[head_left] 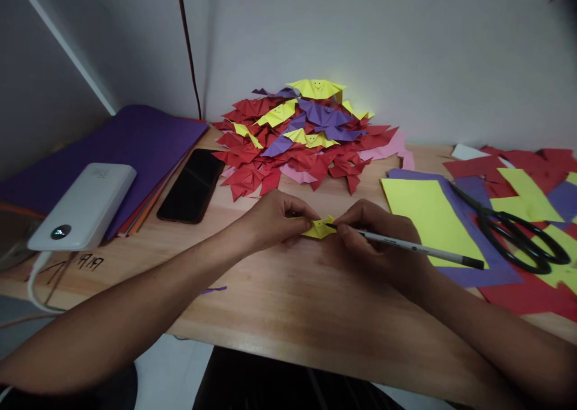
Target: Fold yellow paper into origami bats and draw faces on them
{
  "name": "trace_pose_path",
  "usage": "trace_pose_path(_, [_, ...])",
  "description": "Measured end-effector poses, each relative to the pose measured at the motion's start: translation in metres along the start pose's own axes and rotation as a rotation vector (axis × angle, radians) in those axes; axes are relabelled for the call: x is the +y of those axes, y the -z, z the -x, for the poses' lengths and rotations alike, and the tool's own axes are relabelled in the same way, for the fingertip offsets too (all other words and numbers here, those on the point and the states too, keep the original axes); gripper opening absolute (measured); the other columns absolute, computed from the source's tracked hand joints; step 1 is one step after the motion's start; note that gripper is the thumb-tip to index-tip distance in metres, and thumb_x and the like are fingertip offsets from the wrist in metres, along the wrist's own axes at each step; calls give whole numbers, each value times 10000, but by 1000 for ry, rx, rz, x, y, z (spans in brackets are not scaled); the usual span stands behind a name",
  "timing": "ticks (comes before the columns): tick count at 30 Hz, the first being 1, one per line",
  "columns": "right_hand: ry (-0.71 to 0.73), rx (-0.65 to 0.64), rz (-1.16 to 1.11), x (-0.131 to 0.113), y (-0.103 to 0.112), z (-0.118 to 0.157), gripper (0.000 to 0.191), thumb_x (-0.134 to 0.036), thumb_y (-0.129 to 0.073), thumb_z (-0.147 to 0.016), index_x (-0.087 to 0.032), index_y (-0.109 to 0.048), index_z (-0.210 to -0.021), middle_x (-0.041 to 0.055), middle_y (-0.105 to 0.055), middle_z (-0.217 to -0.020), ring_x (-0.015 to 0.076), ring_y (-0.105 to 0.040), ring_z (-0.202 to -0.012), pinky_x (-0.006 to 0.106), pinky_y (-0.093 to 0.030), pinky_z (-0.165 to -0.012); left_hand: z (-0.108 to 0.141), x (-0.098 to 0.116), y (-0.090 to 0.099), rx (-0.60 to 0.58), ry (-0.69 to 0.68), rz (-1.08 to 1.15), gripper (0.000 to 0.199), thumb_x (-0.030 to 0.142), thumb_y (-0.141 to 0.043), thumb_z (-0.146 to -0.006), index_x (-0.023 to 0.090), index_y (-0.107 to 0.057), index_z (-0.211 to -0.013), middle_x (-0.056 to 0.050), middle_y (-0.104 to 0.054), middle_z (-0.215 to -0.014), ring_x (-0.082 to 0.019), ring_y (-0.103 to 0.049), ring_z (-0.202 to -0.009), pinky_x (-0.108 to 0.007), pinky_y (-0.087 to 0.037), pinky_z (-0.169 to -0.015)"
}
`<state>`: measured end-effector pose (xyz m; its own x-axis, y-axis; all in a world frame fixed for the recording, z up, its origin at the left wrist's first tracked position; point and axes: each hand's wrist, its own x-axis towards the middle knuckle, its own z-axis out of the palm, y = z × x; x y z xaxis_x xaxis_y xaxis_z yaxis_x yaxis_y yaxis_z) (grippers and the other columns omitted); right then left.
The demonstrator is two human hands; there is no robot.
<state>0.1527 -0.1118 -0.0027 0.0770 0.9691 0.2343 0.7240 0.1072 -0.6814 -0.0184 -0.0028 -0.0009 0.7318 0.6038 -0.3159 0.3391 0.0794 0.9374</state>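
Observation:
My left hand (282,217) pinches a small folded yellow paper figure (319,229) by its left side, above the middle of the wooden table. Small dark marks show on the figure's face. In my right hand (383,232) is a slim pen (419,247) with a pale barrel and a black end, held in a writing grip. Its dark tip meets the yellow paper, or lies just beside it. Behind both hands rises a heap of folded paper figures (293,151) in red, yellow, purple and pink; some yellow ones carry drawn faces.
Black-handled scissors (518,235) lie at the right among paper scraps (527,302), beside a yellow sheet (433,217) on purple ones. To the left are a black phone (192,187), a stack of coloured paper (153,133) and a white power bank (85,205) with a cable.

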Motion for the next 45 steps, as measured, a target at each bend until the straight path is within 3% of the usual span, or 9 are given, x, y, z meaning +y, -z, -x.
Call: trace_pose_path(45, [-21, -18, 1, 1, 0, 0, 50, -231, -555, -806, -209, -585, -774, -10, -635, -614, 102, -522, -480, 209, -396, -454, 1, 0, 0, 1, -1, 8, 166, 103, -591, -732, 87, -710, -845, 33, -535, -458, -36, -407, -368, -152, -299, -403])
